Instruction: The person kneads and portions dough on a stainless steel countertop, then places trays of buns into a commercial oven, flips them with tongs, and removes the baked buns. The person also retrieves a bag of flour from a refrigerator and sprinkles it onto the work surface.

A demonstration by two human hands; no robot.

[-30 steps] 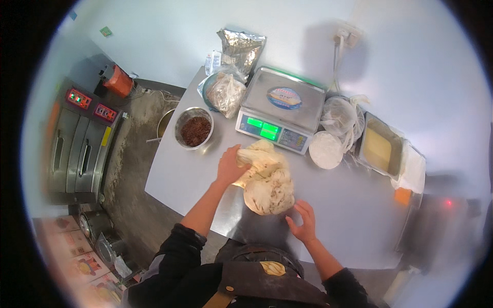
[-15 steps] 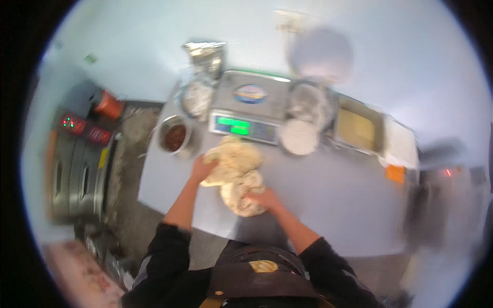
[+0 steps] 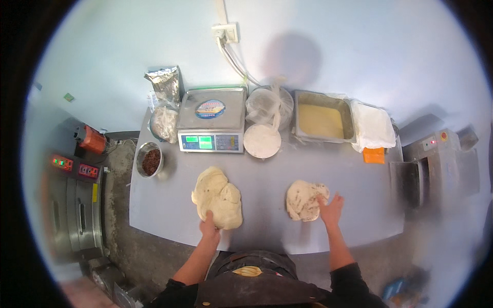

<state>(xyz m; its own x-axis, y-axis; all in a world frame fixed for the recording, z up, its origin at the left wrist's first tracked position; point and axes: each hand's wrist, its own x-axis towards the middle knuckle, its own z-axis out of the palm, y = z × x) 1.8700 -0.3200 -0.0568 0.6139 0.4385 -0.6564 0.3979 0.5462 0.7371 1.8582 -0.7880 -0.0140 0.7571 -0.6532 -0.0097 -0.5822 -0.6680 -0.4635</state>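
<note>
On the metal table (image 3: 267, 205) two lumps of dough lie apart. My left hand (image 3: 209, 228) grips the lower edge of the larger pale dough (image 3: 218, 195), its fingers partly hidden by it. To the right is a smaller dough lump (image 3: 303, 200) with brown flecks; my right hand (image 3: 331, 210) touches its right side, fingers apart. Behind them stands a scale (image 3: 210, 115) with a green display, and beside that a round white container (image 3: 262, 143). A steel bowl of brown crumbly filling (image 3: 151, 159) stands at the left.
Bags (image 3: 164, 126) and a silver pouch (image 3: 164, 84) stand behind. A pan of yellow mixture (image 3: 321, 120), white cloth (image 3: 372, 126) and orange pack (image 3: 374, 155) line the back right. A steel oven (image 3: 77, 215) is at left, a steel machine (image 3: 436, 164) at right.
The dough has been separated into two lumps; the flecked one moved right with my right hand. My left hand moved lower on the pale lump. The view has turned.
</note>
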